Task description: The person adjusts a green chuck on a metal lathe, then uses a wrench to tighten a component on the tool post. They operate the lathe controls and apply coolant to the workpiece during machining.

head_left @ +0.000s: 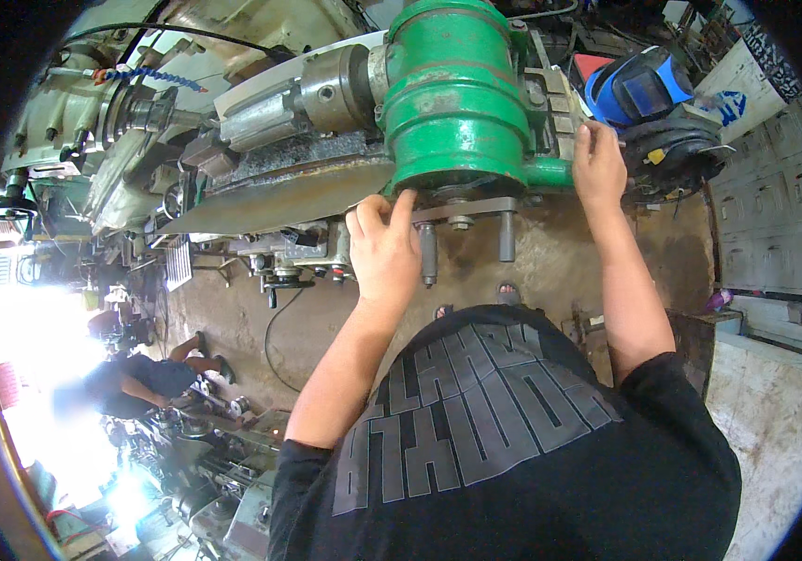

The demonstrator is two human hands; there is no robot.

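While the left hand (pixel 384 245) pinches the flat metal bar (pixel 462 209) at frame centre, the green housing (pixel 455 93) sits above. The right hand (pixel 597 164) grips its right flange, fingers curled.

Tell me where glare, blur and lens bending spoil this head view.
Head view: strong white glare washes out the lower left, beside a blurred crouching person; the edges bend and darken at the round rim; the green machine housing, left hand and right hand are evenly lit and sharp.

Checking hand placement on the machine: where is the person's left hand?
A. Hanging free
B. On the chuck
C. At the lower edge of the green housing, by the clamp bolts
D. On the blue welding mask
C: the left hand touches the lower rim of the green housing, beside the clamp bolts.
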